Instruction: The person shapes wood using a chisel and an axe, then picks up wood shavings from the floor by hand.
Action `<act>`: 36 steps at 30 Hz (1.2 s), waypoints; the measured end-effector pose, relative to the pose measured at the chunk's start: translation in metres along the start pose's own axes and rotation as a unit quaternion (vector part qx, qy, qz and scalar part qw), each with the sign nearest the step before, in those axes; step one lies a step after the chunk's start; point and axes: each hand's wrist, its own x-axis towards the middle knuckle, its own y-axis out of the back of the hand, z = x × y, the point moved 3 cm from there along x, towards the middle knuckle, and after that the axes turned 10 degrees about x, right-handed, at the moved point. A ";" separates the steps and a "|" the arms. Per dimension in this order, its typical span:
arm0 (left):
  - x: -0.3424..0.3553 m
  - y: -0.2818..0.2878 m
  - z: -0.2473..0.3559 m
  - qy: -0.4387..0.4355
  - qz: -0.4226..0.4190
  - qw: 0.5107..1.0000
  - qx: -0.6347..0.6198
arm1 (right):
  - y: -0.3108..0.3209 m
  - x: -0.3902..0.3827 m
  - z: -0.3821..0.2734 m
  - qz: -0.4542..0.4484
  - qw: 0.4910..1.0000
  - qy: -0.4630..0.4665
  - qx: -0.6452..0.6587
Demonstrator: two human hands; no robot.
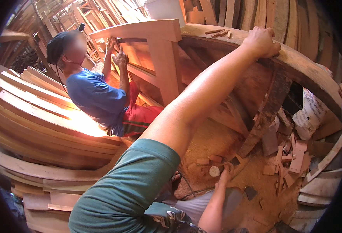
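My left arm, in a green sleeve, stretches up across the view. At its end my left hand is closed over the thick curved wooden beam at the upper right. Low in the middle, near the sawdust-covered floor, my right hand is closed on what looks like a mallet with a round pale end; its handle is mostly hidden. Left of the beam stands a wooden frame with a curved top rail. A co-worker in a blue shirt sits beside it, both hands raised at the frame.
Several small wood strips lie on the beam. Offcuts are heaped at the right below a white printed sack. Stacked boards fill the left side, and more planks stand behind the beam. A dark slanting brace runs underneath.
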 end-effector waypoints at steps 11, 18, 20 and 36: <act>-0.004 0.001 -0.008 -0.003 0.044 0.999 0.008 | -0.007 -0.007 -0.015 -0.025 0.996 0.037 -0.075; -0.004 0.002 0.001 -0.002 0.033 0.999 -0.024 | 0.046 0.037 0.003 -0.017 0.973 0.142 -0.181; -0.003 0.001 0.001 -0.005 0.038 0.999 -0.010 | 0.055 0.039 0.003 -0.025 0.967 0.140 -0.212; 0.013 -0.034 -0.018 -0.066 0.160 0.985 0.014 | 0.014 0.008 -0.026 0.014 0.998 -0.060 -0.028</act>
